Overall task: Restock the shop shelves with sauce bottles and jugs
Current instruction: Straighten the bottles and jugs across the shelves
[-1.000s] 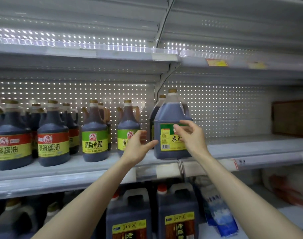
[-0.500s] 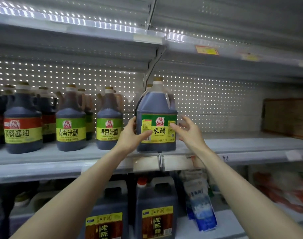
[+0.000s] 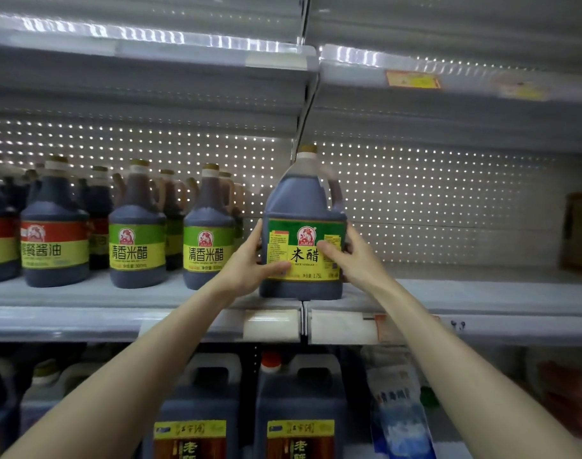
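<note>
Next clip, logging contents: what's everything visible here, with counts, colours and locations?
rice vinegar jug: one, dark with green-yellow label, middle shelf front edge
green-label bottles: two in front, more behind, left of jug
red-label bottles: two in front, far left
square jugs: two, dark, yellow-brown labels, lower shelf
bag: one, blue-white, lower shelf right of jugs
shelves: three tiers, grey metal
left hand: one, grips jug's left side
right hand: one, grips jug's right side

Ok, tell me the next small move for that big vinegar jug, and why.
Probably slide the jug back a touch. The left hand and right hand grip its sides and its label faces front, but it stands nearer the shelf lip than the bottles beside it.
</note>
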Tool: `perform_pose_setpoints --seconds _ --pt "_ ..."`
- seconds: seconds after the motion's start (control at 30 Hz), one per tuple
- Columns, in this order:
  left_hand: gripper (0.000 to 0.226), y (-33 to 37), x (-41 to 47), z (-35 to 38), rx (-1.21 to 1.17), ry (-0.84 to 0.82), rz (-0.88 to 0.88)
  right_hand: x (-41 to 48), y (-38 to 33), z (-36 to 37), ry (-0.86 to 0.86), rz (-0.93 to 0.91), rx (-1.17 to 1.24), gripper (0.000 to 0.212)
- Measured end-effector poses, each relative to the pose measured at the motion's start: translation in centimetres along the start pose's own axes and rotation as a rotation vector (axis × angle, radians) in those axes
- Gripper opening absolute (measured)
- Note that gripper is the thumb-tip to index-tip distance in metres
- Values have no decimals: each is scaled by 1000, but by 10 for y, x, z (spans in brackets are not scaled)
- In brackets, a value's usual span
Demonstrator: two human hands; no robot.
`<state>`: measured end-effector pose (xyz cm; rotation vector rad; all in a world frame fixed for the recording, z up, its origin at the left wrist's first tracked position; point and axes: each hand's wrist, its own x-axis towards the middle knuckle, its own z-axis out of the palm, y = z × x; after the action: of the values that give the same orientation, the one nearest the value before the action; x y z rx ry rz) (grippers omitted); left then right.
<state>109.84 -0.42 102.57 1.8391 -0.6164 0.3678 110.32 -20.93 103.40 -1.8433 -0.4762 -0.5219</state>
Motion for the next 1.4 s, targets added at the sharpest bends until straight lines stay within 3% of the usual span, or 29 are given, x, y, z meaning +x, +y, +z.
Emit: perform_pose_setpoints --seconds 0.37,0.67,1.4 --pt "74 -13 21 0 -30 -35 -40 19 17 3 -4 -6 17 44" --pt "53 -20 30 0 -35 -31 -44 26 25 7 8 -7 24 38" --pt "54 -22 32 0 -6 -39 -39 29 32 11 15 5 16 48"
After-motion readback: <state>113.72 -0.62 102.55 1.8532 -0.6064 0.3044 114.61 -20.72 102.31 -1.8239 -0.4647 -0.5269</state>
